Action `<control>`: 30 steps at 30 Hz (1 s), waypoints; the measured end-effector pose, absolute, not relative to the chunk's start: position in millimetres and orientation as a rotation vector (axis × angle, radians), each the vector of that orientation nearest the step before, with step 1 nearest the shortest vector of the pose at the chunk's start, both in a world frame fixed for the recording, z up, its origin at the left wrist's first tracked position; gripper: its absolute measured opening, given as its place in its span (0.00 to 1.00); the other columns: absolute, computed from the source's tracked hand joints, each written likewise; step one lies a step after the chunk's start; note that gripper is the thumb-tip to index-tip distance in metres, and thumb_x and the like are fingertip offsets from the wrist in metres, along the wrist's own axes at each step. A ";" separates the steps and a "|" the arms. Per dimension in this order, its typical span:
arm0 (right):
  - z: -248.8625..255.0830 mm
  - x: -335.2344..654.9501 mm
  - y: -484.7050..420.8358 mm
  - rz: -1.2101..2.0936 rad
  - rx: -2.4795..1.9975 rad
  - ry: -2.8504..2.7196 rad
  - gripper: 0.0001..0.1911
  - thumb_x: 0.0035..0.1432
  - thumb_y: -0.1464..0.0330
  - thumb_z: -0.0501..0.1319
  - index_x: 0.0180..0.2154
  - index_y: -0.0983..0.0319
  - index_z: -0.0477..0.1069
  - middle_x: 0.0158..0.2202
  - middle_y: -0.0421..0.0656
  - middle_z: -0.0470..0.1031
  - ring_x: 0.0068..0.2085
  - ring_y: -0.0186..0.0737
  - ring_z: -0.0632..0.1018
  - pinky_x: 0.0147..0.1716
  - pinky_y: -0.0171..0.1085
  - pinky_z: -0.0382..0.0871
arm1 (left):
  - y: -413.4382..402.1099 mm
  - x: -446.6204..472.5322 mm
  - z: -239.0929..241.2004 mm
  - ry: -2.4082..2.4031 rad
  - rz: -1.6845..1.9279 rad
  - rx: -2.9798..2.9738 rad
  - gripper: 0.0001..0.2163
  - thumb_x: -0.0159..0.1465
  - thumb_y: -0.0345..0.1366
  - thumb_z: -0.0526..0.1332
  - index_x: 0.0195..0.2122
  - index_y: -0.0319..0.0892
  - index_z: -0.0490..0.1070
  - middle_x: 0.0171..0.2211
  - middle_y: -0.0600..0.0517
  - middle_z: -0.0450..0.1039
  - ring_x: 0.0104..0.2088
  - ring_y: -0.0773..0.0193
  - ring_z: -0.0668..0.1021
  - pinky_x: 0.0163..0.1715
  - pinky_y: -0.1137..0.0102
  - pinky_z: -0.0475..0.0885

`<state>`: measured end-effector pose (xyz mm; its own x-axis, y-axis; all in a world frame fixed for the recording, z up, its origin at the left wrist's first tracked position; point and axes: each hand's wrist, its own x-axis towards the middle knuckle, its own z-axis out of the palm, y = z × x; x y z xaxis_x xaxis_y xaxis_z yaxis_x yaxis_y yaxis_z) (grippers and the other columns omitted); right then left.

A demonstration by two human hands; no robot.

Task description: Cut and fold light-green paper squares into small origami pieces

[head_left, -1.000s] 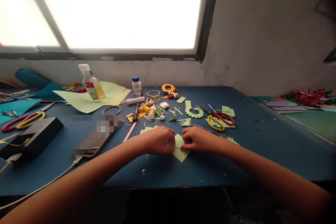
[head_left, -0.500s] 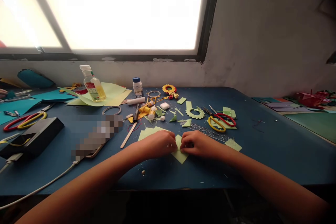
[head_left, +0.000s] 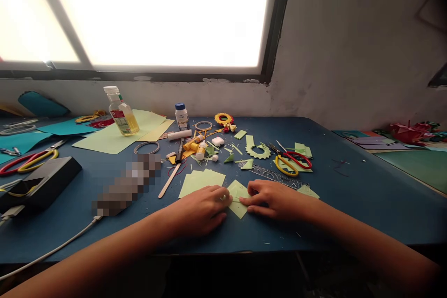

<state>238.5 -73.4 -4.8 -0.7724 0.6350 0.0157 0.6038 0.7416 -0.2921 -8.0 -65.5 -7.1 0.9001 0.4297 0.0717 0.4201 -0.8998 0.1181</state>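
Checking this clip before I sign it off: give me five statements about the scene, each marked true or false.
1. The left hand and right hand both have fingers at one small green paper. True.
2. The white jar has a red cap. False: its cap is blue.
3. Scissors lie beyond the right hand. True.
4. The bottle stands off the paper sheets. False: a green sheet lies under it.
5. The right hand holds a pen. False: its index finger rests on the small green paper.

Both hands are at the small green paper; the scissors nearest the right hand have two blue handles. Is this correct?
Not quite. The head view shows those scissors with one red and one yellow handle. The left hand and right hand are indeed at the small green paper.
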 end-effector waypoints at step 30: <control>-14.6 218.4 -59.4 0.754 -1.269 -2.451 0.05 0.57 0.69 0.59 0.37 0.61 0.70 0.30 0.40 0.72 0.30 0.35 0.71 0.28 0.33 0.61 | -41.9 11.1 2.1 1.140 0.139 2.238 0.07 0.55 0.36 0.61 0.31 0.39 0.73 0.26 0.53 0.74 0.27 0.65 0.73 0.25 0.74 0.62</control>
